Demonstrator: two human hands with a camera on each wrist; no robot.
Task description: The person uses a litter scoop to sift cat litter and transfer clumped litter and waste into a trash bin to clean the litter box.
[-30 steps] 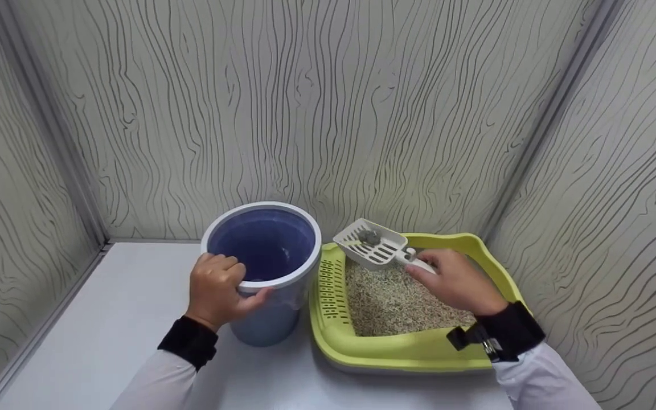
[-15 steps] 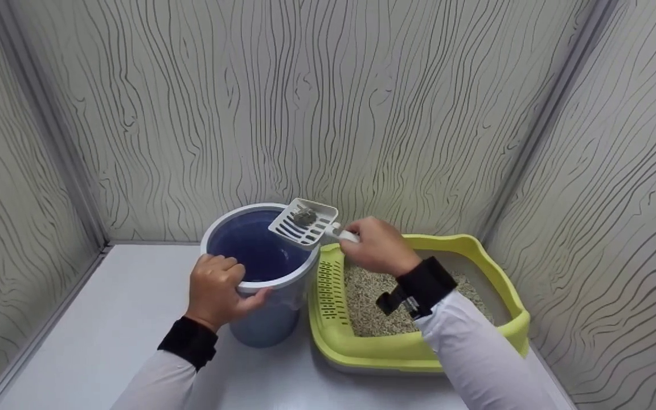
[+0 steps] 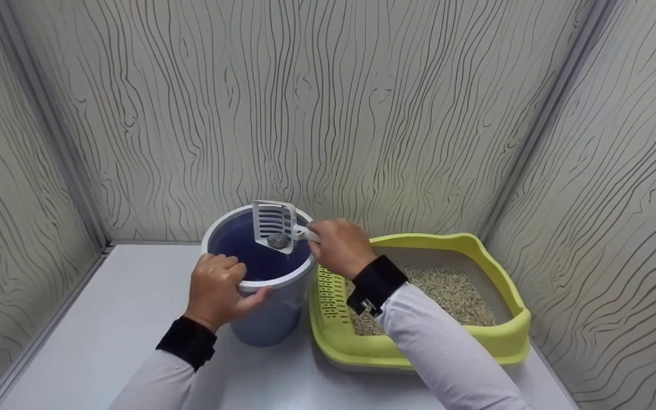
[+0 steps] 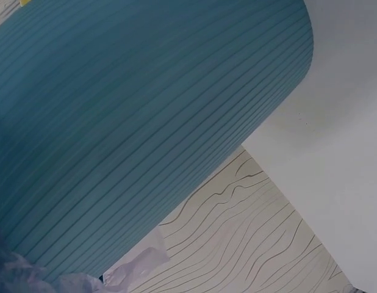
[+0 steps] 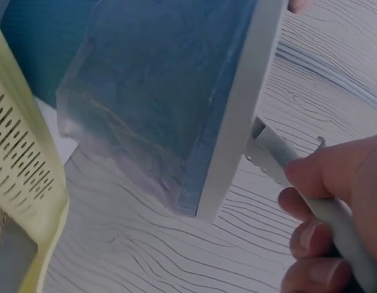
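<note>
My right hand (image 3: 339,246) grips the handle of a white slotted litter scoop (image 3: 271,216). The scoop is tilted over the mouth of a blue trash can (image 3: 268,330), and a grey litter clump (image 3: 277,241) lies near its lower edge. In the right wrist view, fingers curl round the scoop handle (image 5: 338,223) beside the can's pale rim (image 5: 237,122). My left hand (image 3: 214,287) holds the near left of that rim, fingers over the top and thumb outside. Only the can's ribbed side (image 4: 146,122) fills the left wrist view; the left hand is out of it.
A yellow-green litter box (image 3: 419,347) with tan litter (image 3: 453,290) stands right of the can, partly under my right forearm. Clear plastic liner (image 5: 127,134) hangs outside the can below its rim. Wood-patterned panels enclose the white table (image 3: 106,319) at the back and sides.
My right hand has carried the scoop left from above the litter box to over the trash can and tilted it. The clump has shifted toward the scoop's lower edge. My left hand stays put.
</note>
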